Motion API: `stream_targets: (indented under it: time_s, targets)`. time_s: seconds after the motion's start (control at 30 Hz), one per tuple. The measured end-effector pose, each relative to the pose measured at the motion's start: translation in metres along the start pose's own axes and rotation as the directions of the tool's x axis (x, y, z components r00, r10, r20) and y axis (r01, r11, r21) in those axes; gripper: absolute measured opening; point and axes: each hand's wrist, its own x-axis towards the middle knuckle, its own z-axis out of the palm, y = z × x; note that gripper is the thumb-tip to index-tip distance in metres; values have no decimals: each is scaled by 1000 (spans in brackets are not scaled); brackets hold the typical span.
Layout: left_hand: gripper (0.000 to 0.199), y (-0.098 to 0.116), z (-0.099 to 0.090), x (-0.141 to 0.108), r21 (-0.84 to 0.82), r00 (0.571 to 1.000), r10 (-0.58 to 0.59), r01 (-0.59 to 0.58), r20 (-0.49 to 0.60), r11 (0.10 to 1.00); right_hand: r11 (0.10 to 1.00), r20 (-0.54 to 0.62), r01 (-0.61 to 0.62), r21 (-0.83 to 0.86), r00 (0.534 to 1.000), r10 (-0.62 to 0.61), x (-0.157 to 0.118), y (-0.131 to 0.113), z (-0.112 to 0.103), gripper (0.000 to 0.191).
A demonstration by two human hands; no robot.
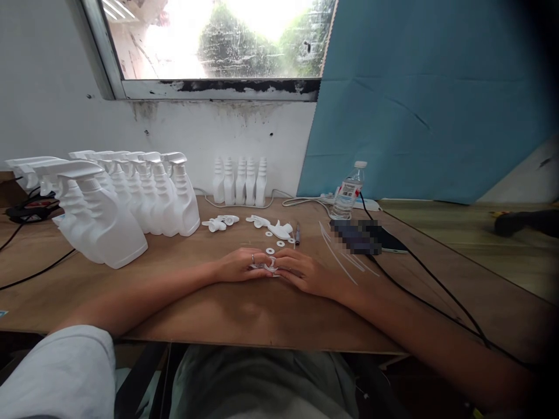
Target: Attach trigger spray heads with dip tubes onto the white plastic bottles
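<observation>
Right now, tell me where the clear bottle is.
In the head view, the clear bottle stands right of centre, before the blue sheet and behind the blurred dark object.

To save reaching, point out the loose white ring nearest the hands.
The frontmost ring, just beyond the left hand and right hand; the other rings lie farther back.

Bare forearms (170, 295) angled inward, hands (238, 265) close together, fingers (292, 263) bent

Bare tabletop (218, 314) before the fingers (292, 254), rings (268, 251) and spray heads (280, 230) obstructing beyond, bottles (117, 230) walling left, cables (487, 344) crossing right
</observation>
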Motion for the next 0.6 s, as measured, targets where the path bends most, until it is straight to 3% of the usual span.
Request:
stream_targets:
  time_s: [0.33, 0.6]
  targets:
    - [26, 0, 2, 1, -6, 1000, -29, 29, 0, 1000, 993, -2, 18, -113, 1000, -18, -2, 3, 1, 22]
    - [28, -1, 4, 3, 25, 1000, -14, 15, -23, 1000, 998, -26, -61, 35, 998, 62, 0, 4, 2, 21]
